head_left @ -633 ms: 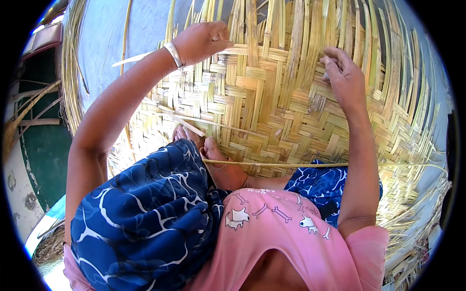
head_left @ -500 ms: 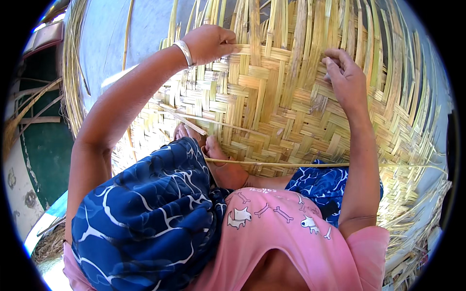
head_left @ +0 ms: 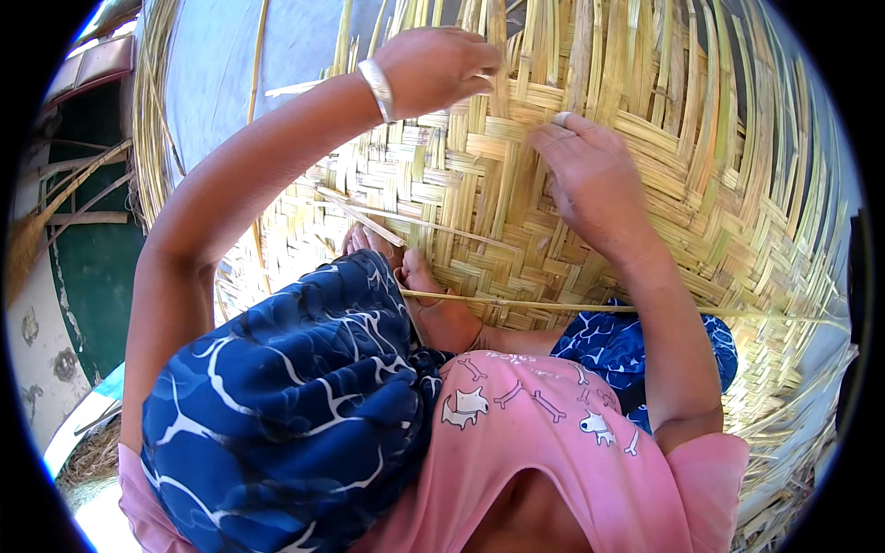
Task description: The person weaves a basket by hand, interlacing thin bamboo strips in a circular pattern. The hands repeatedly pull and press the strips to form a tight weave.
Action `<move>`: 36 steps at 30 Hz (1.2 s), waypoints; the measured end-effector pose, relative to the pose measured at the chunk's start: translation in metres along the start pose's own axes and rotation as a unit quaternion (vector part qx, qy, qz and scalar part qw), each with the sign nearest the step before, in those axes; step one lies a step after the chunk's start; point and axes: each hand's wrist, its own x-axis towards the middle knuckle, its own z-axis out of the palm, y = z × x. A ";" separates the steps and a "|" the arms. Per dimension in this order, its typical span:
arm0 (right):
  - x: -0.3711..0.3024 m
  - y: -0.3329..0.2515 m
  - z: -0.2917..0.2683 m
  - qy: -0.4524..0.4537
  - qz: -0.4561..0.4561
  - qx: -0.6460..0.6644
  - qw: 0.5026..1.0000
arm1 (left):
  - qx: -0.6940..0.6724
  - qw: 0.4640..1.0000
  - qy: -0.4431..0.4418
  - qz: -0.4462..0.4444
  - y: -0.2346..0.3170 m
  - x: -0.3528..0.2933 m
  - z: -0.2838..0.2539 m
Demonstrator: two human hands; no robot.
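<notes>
A half-woven mat point(head_left: 562, 263) of flat, pale yellow-green strips, which look like split bamboo or cane, lies before me. My left hand point(head_left: 438, 69), with a pale bracelet at the wrist, is at the mat's far unwoven part. Its curled fingers close at the edge of a broad upright strip point(head_left: 498, 37); the fingertips are slightly blurred. Lower and to the right, my right hand point(head_left: 595, 175) reaches across the weave. Its fingers are stretched out and lie on the strips near the last woven rows, holding nothing that I can see.
My bare foot point(head_left: 419, 276) rests on the mat's near part. Loose thin strips point(head_left: 452, 230) and a long thin cane point(head_left: 572, 305) lie across it. Unwoven strip ends point(head_left: 793, 147) fan out at right. More long strips point(head_left: 152, 111) stand along the left edge, over grey floor point(head_left: 212, 83).
My left hand has moved right and slightly farther away, up to the broad upright strip. My right hand has moved left and nearer, from the right-hand strips onto the middle of the weave.
</notes>
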 end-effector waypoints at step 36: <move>-0.011 0.013 -0.020 -0.001 0.074 0.110 0.991 | 0.307 0.921 -0.232 0.063 0.049 0.020 0.023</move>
